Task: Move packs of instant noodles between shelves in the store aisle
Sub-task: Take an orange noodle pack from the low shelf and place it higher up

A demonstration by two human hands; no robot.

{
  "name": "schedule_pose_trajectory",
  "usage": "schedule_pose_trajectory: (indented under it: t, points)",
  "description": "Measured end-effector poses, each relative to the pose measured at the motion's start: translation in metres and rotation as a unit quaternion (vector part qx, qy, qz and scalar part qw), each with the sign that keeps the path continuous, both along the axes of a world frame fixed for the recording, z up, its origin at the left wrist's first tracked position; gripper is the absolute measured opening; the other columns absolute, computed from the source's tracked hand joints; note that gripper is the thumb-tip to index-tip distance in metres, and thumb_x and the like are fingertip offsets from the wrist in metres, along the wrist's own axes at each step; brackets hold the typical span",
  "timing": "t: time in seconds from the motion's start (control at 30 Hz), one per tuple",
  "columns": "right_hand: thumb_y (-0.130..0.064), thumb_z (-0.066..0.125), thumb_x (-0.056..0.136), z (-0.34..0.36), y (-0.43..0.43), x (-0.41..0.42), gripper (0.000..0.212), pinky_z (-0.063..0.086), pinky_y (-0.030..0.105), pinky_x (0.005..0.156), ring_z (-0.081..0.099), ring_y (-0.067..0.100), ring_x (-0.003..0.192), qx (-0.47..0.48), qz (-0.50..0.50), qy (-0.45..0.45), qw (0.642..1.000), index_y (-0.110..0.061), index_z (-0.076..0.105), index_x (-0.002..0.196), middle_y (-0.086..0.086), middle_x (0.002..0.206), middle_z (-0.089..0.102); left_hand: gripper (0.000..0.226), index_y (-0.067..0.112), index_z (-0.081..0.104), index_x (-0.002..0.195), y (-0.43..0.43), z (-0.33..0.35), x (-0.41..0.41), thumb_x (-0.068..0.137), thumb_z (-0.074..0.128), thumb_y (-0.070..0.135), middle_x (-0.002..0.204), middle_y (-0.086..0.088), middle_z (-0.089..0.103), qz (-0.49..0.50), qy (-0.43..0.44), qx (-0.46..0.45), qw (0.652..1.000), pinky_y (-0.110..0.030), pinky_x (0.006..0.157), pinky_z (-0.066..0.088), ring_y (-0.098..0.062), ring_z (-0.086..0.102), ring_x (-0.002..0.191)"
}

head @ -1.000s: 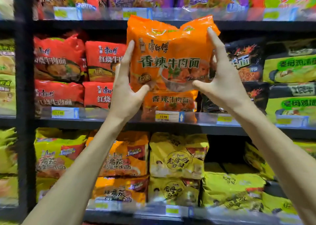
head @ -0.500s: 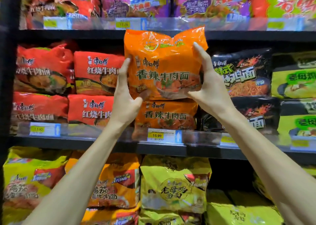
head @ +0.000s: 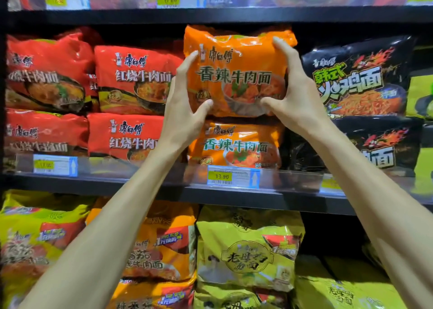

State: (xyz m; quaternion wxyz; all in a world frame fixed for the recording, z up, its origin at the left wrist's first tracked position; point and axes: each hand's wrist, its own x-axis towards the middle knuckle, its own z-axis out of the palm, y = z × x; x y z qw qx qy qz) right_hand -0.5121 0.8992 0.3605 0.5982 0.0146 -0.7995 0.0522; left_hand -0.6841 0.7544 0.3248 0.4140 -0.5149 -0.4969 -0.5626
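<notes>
An orange multi-pack of instant noodles (head: 236, 74) is held between both hands at the middle shelf. My left hand (head: 182, 107) grips its left edge, thumb on the front. My right hand (head: 295, 93) grips its right edge, fingers over the top corner. The pack rests on or just above a second, identical orange pack (head: 236, 147) lying on the middle shelf (head: 140, 186). The gap between the two packs is too small to judge.
Red noodle packs (head: 136, 81) stack to the left, black packs (head: 360, 76) to the right. A clear lip with a 13.90 price tag (head: 232, 177) fronts the shelf. The black upper shelf (head: 210, 15) sits close above. Yellow and orange packs (head: 246, 247) fill the lower shelf.
Both hands have carried the orange pack down and back into the middle shelf, onto the identical pack. The view has moved closer and tilted up.
</notes>
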Motion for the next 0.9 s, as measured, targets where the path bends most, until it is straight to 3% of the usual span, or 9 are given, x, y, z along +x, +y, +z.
schedule_pose_trajectory:
  t: [0.1,0.17,0.23,0.3,0.5,0.63,0.77,0.9]
  points:
    - [-0.006,0.077,0.082,-0.005,0.004,-0.001,0.098,0.040,-0.005,0.078,0.056,0.007,0.108,-0.009,-0.029,-0.015,0.999,-0.028,0.018,0.157,0.001,0.140,0.052,0.079,0.024,0.028,0.156,0.001,-0.003,-0.003,0.090,0.072,0.015,0.155,0.004,0.038,0.012,0.001,-0.020,1.000,-0.008,0.111,0.025,-0.002,0.035,0.136]
    - [-0.011,0.079,0.083,-0.007,0.006,-0.005,0.101,0.048,0.015,0.094,0.059,0.018,0.118,-0.018,-0.054,-0.032,0.998,-0.030,0.014,0.158,0.002,0.141,0.053,0.078,0.026,0.027,0.156,0.002,-0.002,-0.004,0.092,0.072,0.018,0.155,0.003,0.040,0.022,-0.004,-0.040,0.999,-0.004,0.106,0.027,-0.002,0.038,0.134]
    - [-0.014,0.079,0.083,-0.007,0.006,-0.009,0.102,0.048,0.040,0.105,0.055,0.025,0.128,-0.024,-0.067,-0.034,0.997,-0.031,0.012,0.158,0.007,0.145,0.052,0.079,0.030,0.026,0.155,0.001,0.001,-0.005,0.092,0.071,0.020,0.155,0.002,0.043,0.032,-0.008,-0.054,0.998,-0.020,0.111,0.037,-0.010,0.045,0.136]
    - [-0.017,0.080,0.082,-0.009,0.005,-0.012,0.103,0.048,0.050,0.104,0.055,0.026,0.128,-0.028,-0.076,-0.023,0.996,-0.032,0.012,0.158,0.008,0.143,0.053,0.079,0.033,0.023,0.155,-0.001,0.001,-0.005,0.093,0.071,0.022,0.154,0.001,0.046,0.046,-0.005,-0.066,0.997,-0.039,0.113,0.043,-0.018,0.050,0.136]
    - [-0.020,0.079,0.084,-0.017,-0.003,-0.010,0.098,0.049,0.049,0.101,0.056,0.028,0.123,-0.012,-0.130,0.008,0.991,-0.028,0.014,0.158,0.011,0.136,0.055,0.082,0.038,0.014,0.159,-0.010,-0.006,0.001,0.096,0.064,0.024,0.150,-0.004,0.048,0.110,-0.002,-0.090,0.990,-0.046,0.107,0.045,-0.027,0.049,0.135]
    - [-0.021,0.077,0.086,-0.022,-0.009,-0.002,0.095,0.049,0.048,0.100,0.056,0.031,0.120,-0.005,-0.151,0.011,0.988,-0.028,0.015,0.158,0.014,0.134,0.055,0.081,0.040,0.014,0.159,-0.019,-0.010,0.004,0.097,0.062,0.024,0.136,-0.006,0.051,0.151,0.001,-0.087,0.985,-0.032,0.092,0.040,-0.026,0.048,0.125]
    - [-0.026,0.075,0.088,-0.024,-0.017,0.004,0.092,0.050,0.049,0.099,0.057,0.031,0.118,-0.010,-0.152,0.000,0.988,-0.027,0.015,0.157,0.014,0.133,0.056,0.077,0.037,0.019,0.159,-0.029,-0.012,0.009,0.096,0.062,0.025,0.147,-0.003,0.048,0.132,0.009,-0.087,0.987,-0.035,0.101,0.043,-0.023,0.047,0.133]
    - [-0.028,0.078,0.086,-0.023,-0.023,0.006,0.096,0.049,0.049,0.100,0.057,0.029,0.122,-0.040,-0.139,-0.013,0.989,-0.027,0.013,0.157,0.013,0.137,0.054,0.080,0.032,0.018,0.160,-0.031,-0.009,0.016,0.095,0.064,0.015,0.156,-0.001,0.043,0.064,0.001,-0.088,0.994,-0.028,0.114,0.034,-0.018,0.044,0.141]
